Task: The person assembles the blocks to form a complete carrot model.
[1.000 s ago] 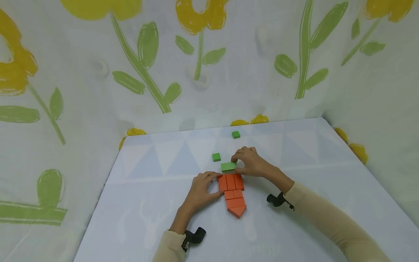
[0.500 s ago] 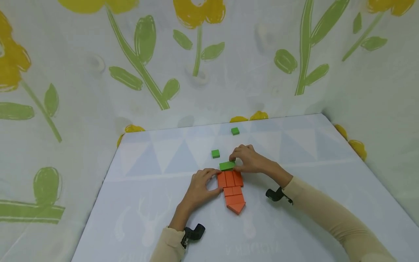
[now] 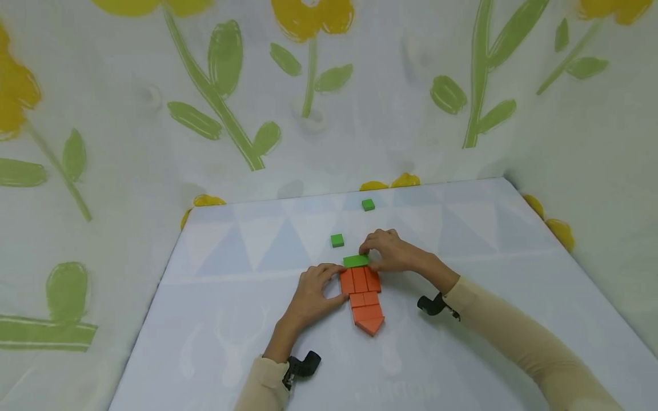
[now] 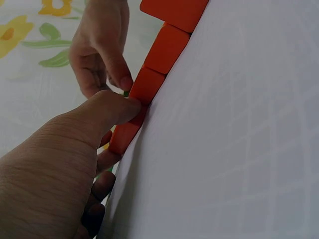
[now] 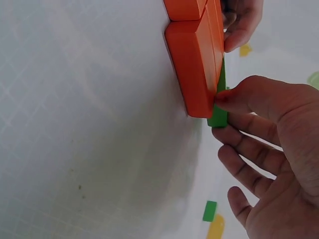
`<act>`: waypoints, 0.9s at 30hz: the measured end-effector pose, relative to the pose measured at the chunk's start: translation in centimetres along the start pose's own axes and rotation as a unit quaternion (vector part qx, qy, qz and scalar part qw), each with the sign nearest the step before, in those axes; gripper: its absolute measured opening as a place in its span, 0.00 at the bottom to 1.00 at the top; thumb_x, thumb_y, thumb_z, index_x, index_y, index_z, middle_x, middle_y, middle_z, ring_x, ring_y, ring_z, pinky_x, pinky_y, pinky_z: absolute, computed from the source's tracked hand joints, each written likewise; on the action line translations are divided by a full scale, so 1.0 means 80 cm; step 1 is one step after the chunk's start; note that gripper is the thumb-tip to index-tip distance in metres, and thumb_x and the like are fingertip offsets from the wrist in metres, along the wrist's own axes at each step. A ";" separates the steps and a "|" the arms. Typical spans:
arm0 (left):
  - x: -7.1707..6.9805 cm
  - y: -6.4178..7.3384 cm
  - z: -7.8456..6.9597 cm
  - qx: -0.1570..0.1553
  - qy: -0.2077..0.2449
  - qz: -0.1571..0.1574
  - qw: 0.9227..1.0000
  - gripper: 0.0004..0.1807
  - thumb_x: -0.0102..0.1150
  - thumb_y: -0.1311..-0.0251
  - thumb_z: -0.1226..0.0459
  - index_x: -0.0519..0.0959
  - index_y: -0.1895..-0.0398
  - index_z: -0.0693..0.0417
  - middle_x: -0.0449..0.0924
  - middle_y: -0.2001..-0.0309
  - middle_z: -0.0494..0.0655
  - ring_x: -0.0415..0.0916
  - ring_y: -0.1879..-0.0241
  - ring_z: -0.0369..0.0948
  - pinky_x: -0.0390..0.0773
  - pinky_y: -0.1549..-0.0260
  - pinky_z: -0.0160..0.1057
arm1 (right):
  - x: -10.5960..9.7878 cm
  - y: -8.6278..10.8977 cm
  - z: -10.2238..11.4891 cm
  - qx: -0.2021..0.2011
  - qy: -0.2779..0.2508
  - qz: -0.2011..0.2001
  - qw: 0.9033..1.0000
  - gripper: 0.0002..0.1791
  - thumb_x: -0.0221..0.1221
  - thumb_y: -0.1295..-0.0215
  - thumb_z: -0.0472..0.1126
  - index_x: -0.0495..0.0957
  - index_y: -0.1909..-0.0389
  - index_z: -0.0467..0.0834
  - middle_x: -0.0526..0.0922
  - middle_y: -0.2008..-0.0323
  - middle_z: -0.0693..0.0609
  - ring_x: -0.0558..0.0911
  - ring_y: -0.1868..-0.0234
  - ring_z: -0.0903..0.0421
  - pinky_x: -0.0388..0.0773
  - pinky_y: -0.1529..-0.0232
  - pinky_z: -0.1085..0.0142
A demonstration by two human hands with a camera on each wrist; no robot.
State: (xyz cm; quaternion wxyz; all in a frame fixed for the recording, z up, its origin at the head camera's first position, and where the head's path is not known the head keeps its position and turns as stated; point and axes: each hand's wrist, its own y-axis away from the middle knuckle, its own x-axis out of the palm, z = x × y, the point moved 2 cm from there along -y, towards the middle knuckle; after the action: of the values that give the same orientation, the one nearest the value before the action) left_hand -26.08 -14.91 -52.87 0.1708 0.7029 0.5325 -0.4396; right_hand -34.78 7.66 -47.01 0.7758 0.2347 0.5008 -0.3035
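Observation:
On the table lies a figure of flat orange blocks (image 3: 360,281), its pointed end toward me. My left hand (image 3: 312,290) reaches around its upper left corner. In the left wrist view, that thumb presses the near side of an orange block (image 4: 128,130) while the fingers curl to its far side. A long green block (image 3: 354,261) lies along the figure's far edge. Thumb and fingers of my right hand (image 3: 393,251) pinch its right end. In the right wrist view, the green block (image 5: 217,118) sits against the orange block (image 5: 192,69), and the right thumb overlaps both.
Two small green blocks lie beyond the figure: one (image 3: 337,240) slightly left of it, another (image 3: 368,205) near the table's far edge. Flower-printed cloth (image 3: 380,114) rises behind the table (image 3: 216,308) and along its sides. Each wrist wears a small black camera (image 3: 307,364).
The green block has turned level and settled along the orange figure's far edge, with the right hand's fingers still on it. The left hand stays in place. The head view has shifted slightly.

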 end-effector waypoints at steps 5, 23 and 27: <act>-0.003 -0.001 0.003 -0.004 0.005 -0.002 1.000 0.29 0.68 0.41 0.48 0.76 0.36 0.38 0.74 0.38 0.38 0.69 0.44 0.42 0.66 0.43 0.52 | -0.002 -0.003 -0.001 -0.006 -0.007 0.010 1.000 0.16 0.65 0.39 0.40 0.85 0.50 0.47 0.82 0.52 0.56 0.73 0.45 0.52 0.63 0.44 0.50; 0.003 0.000 0.004 0.005 0.001 -0.007 1.000 0.29 0.67 0.41 0.47 0.75 0.36 0.37 0.73 0.38 0.38 0.69 0.45 0.42 0.66 0.44 0.51 | -0.029 -0.056 0.003 -0.015 -0.005 -0.092 0.996 0.14 0.63 0.33 0.40 0.83 0.49 0.41 0.81 0.49 0.49 0.75 0.43 0.48 0.63 0.41 0.44; 0.004 -0.001 0.003 0.010 0.005 -0.009 1.000 0.29 0.67 0.42 0.48 0.76 0.36 0.38 0.73 0.38 0.37 0.69 0.45 0.41 0.66 0.44 0.52 | -0.023 -0.075 0.002 0.001 0.009 -0.064 0.998 0.16 0.63 0.33 0.41 0.83 0.46 0.42 0.80 0.46 0.49 0.74 0.41 0.48 0.62 0.41 0.45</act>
State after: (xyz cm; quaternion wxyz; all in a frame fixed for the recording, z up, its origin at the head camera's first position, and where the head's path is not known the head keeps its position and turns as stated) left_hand -26.20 -14.85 -53.22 0.1565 0.7020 0.5354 -0.4429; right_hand -39.50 3.71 -45.64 0.7502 0.2058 0.5212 -0.3511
